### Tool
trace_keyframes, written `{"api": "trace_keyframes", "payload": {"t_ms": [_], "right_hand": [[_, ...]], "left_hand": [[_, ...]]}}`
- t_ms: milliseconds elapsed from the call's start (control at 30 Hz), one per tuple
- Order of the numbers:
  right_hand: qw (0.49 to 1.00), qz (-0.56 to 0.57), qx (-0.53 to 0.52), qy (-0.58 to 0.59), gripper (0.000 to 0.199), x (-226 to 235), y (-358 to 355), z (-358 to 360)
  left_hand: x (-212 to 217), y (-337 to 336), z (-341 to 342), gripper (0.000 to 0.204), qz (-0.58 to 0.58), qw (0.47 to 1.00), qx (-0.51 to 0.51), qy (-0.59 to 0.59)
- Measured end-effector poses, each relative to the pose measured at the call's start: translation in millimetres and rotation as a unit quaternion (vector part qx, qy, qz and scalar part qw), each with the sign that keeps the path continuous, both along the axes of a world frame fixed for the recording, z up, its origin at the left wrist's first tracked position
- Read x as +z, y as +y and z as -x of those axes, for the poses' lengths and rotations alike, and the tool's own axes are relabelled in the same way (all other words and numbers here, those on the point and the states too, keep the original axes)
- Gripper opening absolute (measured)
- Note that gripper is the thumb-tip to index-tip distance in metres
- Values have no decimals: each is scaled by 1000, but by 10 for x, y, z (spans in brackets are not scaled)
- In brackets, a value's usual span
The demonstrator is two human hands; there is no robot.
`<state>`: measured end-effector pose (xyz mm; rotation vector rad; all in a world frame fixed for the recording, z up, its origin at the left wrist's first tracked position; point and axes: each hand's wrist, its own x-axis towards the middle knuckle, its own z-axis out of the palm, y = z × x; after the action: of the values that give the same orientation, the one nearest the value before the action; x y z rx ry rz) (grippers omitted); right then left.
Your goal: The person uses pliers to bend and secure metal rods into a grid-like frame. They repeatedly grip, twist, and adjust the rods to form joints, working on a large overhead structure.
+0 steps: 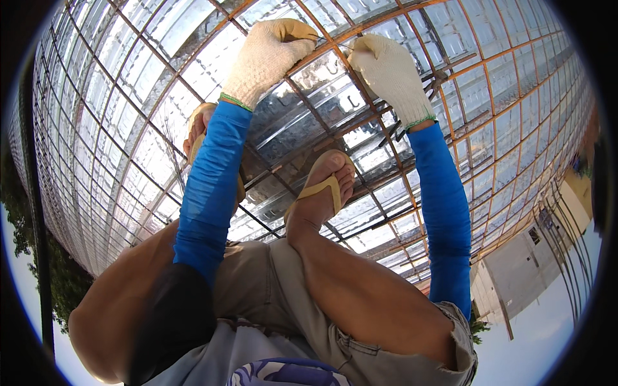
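My left hand [270, 55], in a white knitted glove, is closed with thumb and fingers pinched at one side of a rusty rebar crossing [331, 44]. On the other side, my right hand [389, 71], gloved alike, pinches as well. A thin tie wire [345, 46] runs between the two hands at the crossing; its ends are hidden in the fingers. Under my right wrist lies a dark metal tool [436, 82], partly covered by the glove, its kind unclear.
The rebar grid [489, 109] spreads over shiny corrugated metal sheets [277, 122]. My sandalled feet [325, 180] rest on it. A bundle of thin wires [172, 151] stands near my left foot. Bars [566, 231] stick out at right near a grey building [518, 270].
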<state>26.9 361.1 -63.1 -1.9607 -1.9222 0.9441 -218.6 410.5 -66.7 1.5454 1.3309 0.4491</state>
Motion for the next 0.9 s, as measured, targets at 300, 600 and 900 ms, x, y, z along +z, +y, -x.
{"api": "trace_keyframes", "payload": {"t_ms": [300,600,900], "right_hand": [[999,-21,-14,23,33,74,-112,45],[1000,-26,-13,5,39,83,-85,-22],[988,-103,-34,113,36,226,-161,319]], "left_hand": [[-150,-203,-220,23,-75,991,89,-60],[-212,-205,-278,25,-150,987,50,-8],[-205,-262,-383,25,-186,980,60,28]]}}
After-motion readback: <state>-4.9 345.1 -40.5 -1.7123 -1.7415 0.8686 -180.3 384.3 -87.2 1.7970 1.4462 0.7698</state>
